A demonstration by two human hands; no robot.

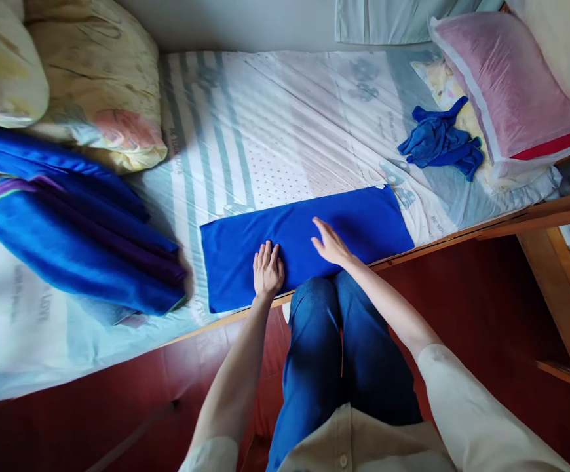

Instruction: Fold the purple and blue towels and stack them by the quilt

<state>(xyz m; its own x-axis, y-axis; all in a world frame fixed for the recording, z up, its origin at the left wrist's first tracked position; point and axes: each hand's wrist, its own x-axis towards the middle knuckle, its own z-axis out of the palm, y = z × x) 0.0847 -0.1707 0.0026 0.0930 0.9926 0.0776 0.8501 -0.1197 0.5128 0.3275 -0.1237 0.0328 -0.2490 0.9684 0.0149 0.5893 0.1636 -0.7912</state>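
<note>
A bright blue towel (363, 226), folded into a long strip, lies flat along the near edge of the bed. My left hand (268, 269) rests palm down on its near middle, fingers stretched out and together. My right hand (331, 244) lies just to the right on the same towel, fingers extended and pointing up-left. Neither hand grips anything. My knees in blue jeans (334, 354) are right below the towel.
A stack of folded blue and purple towels (73, 242) sits on the bed at the left. A crumpled blue cloth (439, 141) lies at the right near a pink pillow (508, 85). Floral pillows (98, 72) are at back left. A wooden bed frame (560, 288) stands over the red floor.
</note>
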